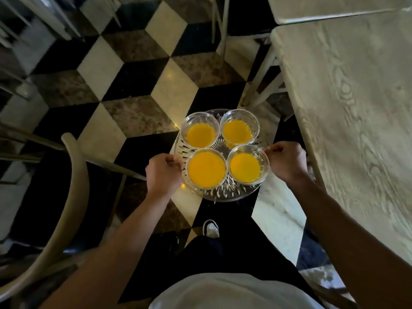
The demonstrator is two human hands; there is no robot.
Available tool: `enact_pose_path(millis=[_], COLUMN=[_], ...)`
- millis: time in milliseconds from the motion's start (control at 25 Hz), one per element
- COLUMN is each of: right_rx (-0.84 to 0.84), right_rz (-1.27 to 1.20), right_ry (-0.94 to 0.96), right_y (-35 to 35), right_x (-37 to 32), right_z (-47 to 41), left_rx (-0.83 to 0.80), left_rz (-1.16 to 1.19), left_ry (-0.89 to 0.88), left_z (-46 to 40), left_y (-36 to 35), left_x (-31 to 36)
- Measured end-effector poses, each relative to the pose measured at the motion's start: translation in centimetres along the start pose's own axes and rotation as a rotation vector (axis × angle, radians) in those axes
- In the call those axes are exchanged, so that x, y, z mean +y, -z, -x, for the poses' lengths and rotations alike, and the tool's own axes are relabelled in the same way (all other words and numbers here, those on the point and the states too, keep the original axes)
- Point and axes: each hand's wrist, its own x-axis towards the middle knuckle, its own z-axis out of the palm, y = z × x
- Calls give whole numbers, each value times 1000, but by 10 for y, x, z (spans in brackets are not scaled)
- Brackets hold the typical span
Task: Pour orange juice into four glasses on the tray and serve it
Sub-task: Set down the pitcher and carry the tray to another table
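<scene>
A round cut-glass tray (225,194) hangs in the air above the checkered floor, carried between both hands. My left hand (162,172) grips its left rim and my right hand (286,161) grips its right rim. On the tray stand several clear glasses holding orange juice: one at the far left (199,133), one at the far right (237,130), one at the near left (206,169) and one at the near right (245,167). All stand upright and close together.
A pale wooden table (347,108) runs along the right, its edge close to my right hand. A curved wooden chair back (73,190) stands at the left. More chair legs (265,70) show ahead. My shoe (210,228) is below the tray.
</scene>
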Motion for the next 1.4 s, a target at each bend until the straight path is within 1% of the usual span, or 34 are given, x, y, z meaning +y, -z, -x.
enact_pose_path(millis=[160,280,400,640,840,1080,1200,1400], right_rx=[-44,-67,-91,-172,-228,-214,-210,-195], right_rz=[-71,-9,34,45,60,63,38,76], right_ry=[4,24,49,121,166,160,130,128], right_y=[-13,-17,-22,-26,-27,-39,-50,-69], right_x=[-25,-44,-67,-113,-147,-176,-191,-223], right_z=[-33,-61,-94,-160,-213,-260,-281,-316], left_rx=[16,14,44,102,135,120,117,123], left_rz=[11,48,77,79,129,179,173,130], left_ry=[35,67,118,133,164,174,181,172], left_z=[-31,-57,-85,-130,-172,-224,-253,-303], left_y=[4,7,6,6,5,5,6,14], left_x=[10,23,38,74,105,125,133,153])
